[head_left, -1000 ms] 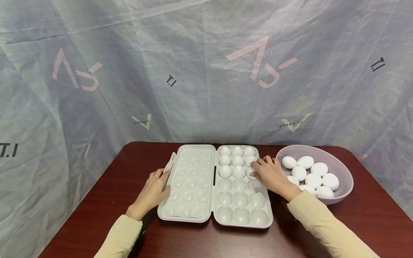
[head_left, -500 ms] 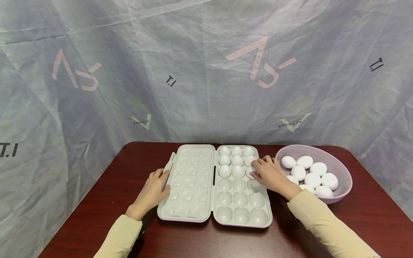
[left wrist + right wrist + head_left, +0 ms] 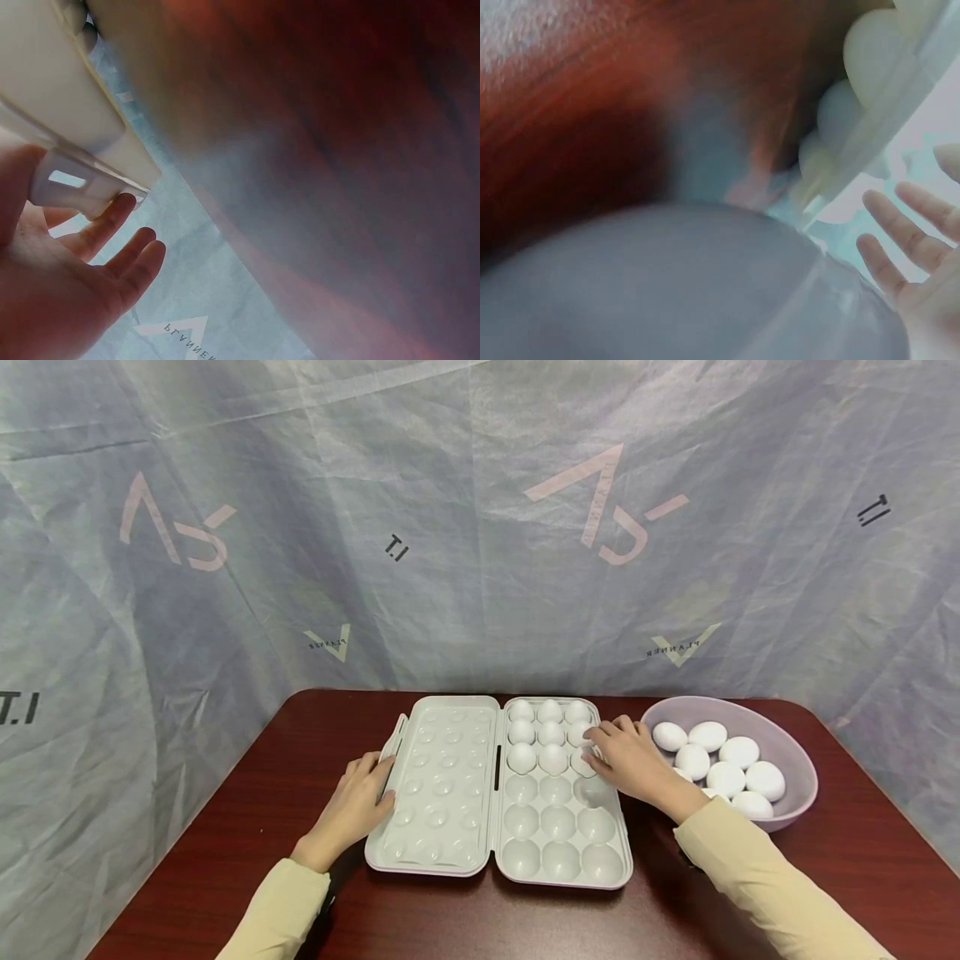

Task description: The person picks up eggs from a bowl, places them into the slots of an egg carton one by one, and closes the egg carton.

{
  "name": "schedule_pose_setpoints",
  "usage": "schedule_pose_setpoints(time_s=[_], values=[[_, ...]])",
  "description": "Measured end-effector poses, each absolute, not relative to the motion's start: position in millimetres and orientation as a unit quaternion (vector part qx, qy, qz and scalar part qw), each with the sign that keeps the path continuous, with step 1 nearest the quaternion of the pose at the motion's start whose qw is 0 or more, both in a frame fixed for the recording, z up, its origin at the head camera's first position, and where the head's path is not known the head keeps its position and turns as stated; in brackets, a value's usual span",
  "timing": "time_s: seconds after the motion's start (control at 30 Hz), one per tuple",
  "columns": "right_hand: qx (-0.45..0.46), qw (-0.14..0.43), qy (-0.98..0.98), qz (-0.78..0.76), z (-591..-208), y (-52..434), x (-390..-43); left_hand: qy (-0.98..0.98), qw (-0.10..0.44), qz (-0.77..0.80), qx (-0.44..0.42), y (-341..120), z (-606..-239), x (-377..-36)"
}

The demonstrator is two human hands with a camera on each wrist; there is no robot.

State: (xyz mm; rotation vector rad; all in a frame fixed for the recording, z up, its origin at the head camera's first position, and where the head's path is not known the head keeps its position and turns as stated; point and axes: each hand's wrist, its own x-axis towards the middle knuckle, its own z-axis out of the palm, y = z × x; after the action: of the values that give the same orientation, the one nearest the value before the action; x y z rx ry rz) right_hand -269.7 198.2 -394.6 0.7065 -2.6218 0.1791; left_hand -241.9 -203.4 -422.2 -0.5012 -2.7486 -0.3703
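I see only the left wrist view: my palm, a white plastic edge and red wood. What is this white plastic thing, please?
Observer: It is the open lid of an egg tray; the left hand rests against its left edge.
Operator: Are there eggs in the tray?
Observer: Yes, the head view shows eggs in the three far rows; the three near rows are empty.
Operator: Where is the right hand?
Observer: The right hand is at the tray's right edge, fingers at the third row; whether it holds an egg I cannot tell.
Operator: Are there more eggs elsewhere?
Observer: Yes, a lilac bowl at the right holds several white eggs.
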Motion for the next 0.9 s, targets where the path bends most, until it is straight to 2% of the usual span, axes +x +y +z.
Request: schedule_pose_setpoints(time_s=[0.3, 0.9], values=[[0.244, 0.233, -0.938, 0.081, -381.8, 215.3, -269.5, -0.963, 0.159, -0.130, -0.175, -203.2, -421.6, -241.4], [0.162, 0.180, -0.967, 0.078, -369.1, 273.3, -261.7, -0.962, 0.163, -0.130, -0.176, -202.4, -420.6, -241.1]])
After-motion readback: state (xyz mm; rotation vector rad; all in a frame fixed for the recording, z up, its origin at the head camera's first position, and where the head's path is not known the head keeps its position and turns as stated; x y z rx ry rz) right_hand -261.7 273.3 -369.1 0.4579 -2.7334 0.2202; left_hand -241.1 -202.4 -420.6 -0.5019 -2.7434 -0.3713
